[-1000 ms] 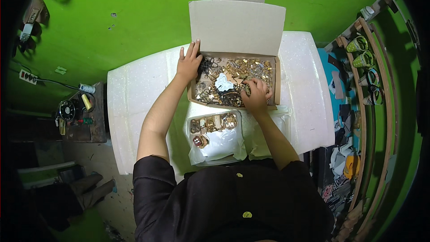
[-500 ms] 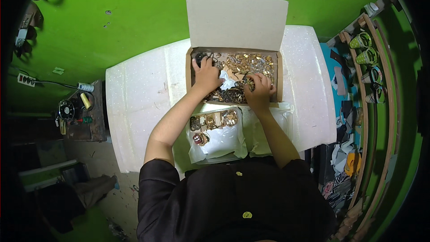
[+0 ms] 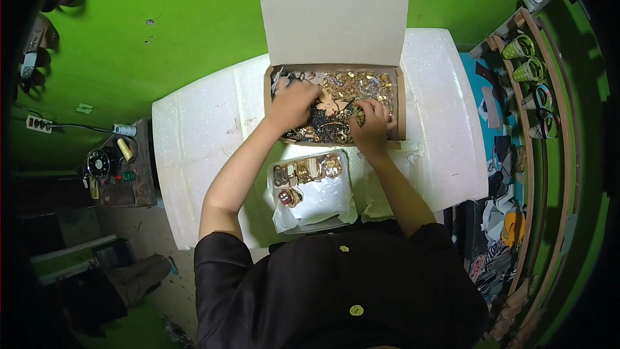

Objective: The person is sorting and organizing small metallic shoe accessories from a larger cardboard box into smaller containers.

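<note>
An open brown cardboard box [image 3: 267, 100] holds a mass of small gold, silver-toned and black jewelry pieces and beads. My left hand [image 3: 292, 106] is over its left side, next to a black strand bundle and a whitish piece [image 3: 278, 79] in the corner. Its fingertips are turned down and partly hidden, so its grip is unclear. Toward the right side, my right hand [image 3: 372, 128] has its fingers curled round a small gold-and-dark jewelry piece [image 3: 359, 114]. Between the hands, a tan scrap [image 3: 332, 102] shows among the beads.
The box lid [image 3: 334, 26] stands up toward the green wall. Nearer me, a compartment tray [image 3: 353, 203] holds gold-coloured pieces, a dark red round piece [image 3: 285, 197] and white plastic wrapping [image 3: 316, 203]. Another plastic-covered container [image 3: 387, 194] lies under my right forearm.
White material left the box's middle, baring black beads and the tan scrap; a whitish piece now shows in the left corner. My left hand shifted slightly; my right hand stays in much the same place.
</note>
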A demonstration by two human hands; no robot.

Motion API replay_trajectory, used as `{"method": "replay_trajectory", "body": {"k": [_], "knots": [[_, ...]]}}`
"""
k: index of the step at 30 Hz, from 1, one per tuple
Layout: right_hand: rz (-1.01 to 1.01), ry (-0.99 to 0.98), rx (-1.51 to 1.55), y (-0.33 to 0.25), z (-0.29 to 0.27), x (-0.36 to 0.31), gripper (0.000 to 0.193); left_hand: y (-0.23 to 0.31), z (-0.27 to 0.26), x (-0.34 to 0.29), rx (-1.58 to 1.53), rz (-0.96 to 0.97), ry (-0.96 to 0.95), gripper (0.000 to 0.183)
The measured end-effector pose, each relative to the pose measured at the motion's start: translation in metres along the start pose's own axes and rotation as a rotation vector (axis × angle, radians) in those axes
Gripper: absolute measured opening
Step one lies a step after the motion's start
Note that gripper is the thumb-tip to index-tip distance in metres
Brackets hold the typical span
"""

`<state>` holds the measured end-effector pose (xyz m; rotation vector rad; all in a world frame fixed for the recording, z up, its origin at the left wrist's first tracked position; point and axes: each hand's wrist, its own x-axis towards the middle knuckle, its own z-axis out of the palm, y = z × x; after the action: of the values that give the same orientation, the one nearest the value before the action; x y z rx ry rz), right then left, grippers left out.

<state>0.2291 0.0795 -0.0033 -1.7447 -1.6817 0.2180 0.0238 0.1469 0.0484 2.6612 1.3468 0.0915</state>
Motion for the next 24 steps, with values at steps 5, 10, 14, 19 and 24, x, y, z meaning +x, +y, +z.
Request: {"method": "replay_trajectory", "body": {"k": [5, 10, 14, 19, 24], "knots": [[0.02, -0.011, 0.009, 0.0, 0.002, -0.001, 0.023, 0.008, 0.036, 0.004, -0.066, 0.124, -0.267, 0.051], [0.033, -0.018, 0.008, 0.002, 0.001, 0.001, 0.024, 0.002, 0.035, 0.008, -0.05, 0.159, -0.331, 0.037], [0.031, -0.024, 0.027, 0.001, -0.001, 0.002, 0.024, 0.001, -0.001, 0.006, -0.403, 0.127, -0.183, 0.025], [0.03, -0.023, 0.026, 0.001, -0.002, 0.003, 0.025, -0.008, -0.045, 0.014, -0.407, 0.172, 0.027, 0.022], [0.04, -0.022, 0.029, 0.001, 0.0, 0.0, 0.025, -0.022, -0.073, 0.012, -0.442, 0.078, 0.103, 0.019]]}}
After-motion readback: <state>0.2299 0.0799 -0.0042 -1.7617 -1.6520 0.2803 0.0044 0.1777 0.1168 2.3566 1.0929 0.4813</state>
